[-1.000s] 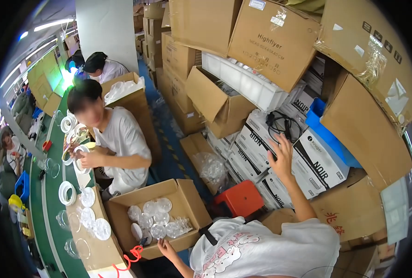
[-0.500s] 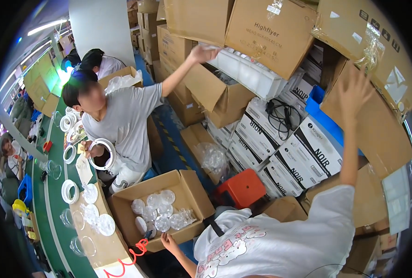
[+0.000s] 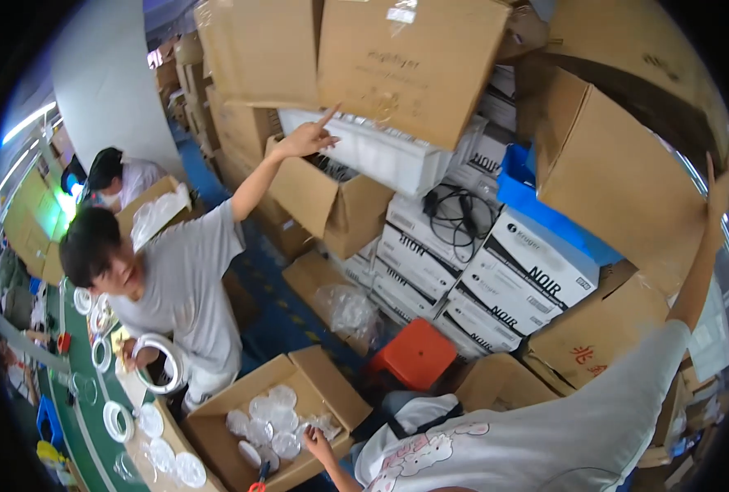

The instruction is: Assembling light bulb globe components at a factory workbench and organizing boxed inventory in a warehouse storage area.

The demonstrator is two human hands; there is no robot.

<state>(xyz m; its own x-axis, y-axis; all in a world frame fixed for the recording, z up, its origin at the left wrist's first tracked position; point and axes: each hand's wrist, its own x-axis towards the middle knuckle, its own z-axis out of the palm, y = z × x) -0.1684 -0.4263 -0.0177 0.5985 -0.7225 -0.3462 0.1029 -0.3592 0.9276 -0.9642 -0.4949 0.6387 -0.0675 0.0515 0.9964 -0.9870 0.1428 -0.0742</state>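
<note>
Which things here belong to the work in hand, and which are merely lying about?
In hand:
right hand, flat against the tall cardboard box
left hand, at the open carton of clear round lids

Lying about:
orange stool
black cable coil
crumpled plastic bag

The left hand [image 3: 318, 444] rests in the open carton [image 3: 241, 459] among plastic lids [image 3: 268, 415]; the stool [image 3: 414, 354] stands right of it, stacked boxes [image 3: 496, 271] behind.
</note>
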